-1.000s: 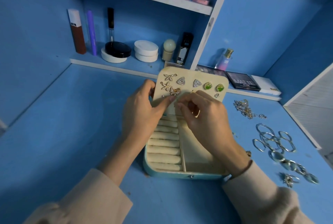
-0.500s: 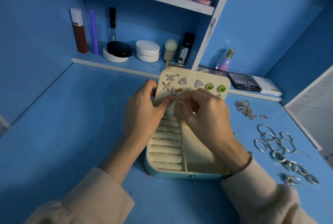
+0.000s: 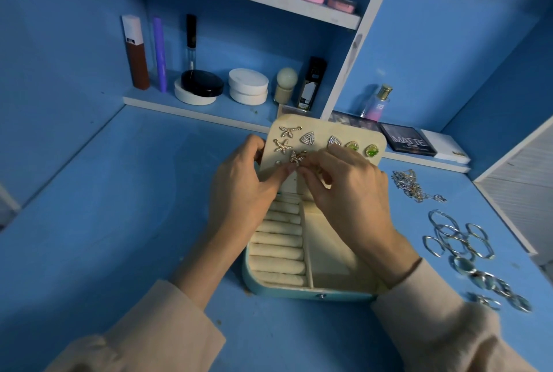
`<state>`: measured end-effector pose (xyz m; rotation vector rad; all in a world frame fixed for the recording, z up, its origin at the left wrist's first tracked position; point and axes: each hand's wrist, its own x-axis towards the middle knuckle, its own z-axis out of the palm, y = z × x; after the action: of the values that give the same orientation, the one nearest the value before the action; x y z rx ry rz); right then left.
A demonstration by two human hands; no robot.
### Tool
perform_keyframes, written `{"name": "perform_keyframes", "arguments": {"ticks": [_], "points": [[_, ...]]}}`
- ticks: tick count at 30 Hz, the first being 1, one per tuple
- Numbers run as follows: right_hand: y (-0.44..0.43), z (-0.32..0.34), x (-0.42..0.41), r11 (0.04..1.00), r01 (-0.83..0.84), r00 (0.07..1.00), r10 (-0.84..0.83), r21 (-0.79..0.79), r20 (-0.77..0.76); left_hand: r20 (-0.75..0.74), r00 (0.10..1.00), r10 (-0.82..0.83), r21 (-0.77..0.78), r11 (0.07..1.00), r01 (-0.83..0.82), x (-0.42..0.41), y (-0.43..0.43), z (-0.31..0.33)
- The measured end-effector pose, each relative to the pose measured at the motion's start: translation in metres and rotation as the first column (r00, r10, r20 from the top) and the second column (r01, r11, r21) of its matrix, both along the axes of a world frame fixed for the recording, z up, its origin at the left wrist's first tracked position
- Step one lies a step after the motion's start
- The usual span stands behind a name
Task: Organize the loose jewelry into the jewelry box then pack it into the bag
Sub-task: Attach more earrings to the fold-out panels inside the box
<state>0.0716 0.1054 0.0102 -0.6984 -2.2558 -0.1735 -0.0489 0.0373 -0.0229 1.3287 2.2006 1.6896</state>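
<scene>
Two hands (image 3: pixel 244 192) (image 3: pixel 348 192) on butterfly earring (image 3: pixel 297 157)

The left hand (image 3: pixel 242 189) reaches forward and pinches the cream padded earring panel (image 3: pixel 326 132), thumb behind it. The right hand (image 3: pixel 350 192), fingers (image 3: pixel 308 172) curled, pinches the gold butterfly earring (image 3: pixel 297 157).

A matte blue painted table (image 3: pixel 119 222) carries an open pale-blue jewelry box (image 3: pixel 299 292) lined in cream at centre frame, a tangled silver chain (image 3: pixel 410 183) at right, and scattered silver hoops (image 3: pixel 454 240) and silver rings (image 3: pixel 493 285) toward the lower right.
</scene>
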Motion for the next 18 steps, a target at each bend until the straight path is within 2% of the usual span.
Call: {"name": "perform_keyframes", "arguments": {"ticks": [12, 15, 18], "points": [[-0.004, 0.002, 0.004, 1.0, -0.015, 1.0, 0.015, -0.008, 0.016, -0.014, 1.0, 0.006, -0.017, 1.0, -0.006, 0.002, -0.001, 0.004], [0.001, 0.014, 0.008, 0.999, -0.016, 1.0, 0.016, 0.035, 0.001, -0.015, 1.0, 0.005, 0.008, 1.0, -0.005, 0.004, -0.001, 0.005], [0.014, 0.031, 0.01, 0.993, 0.029, 0.99, -0.045, 0.119, 0.132, -0.009, 1.0, 0.016, 0.023, 1.0, -0.016, 0.004, -0.001, 0.005]]}}
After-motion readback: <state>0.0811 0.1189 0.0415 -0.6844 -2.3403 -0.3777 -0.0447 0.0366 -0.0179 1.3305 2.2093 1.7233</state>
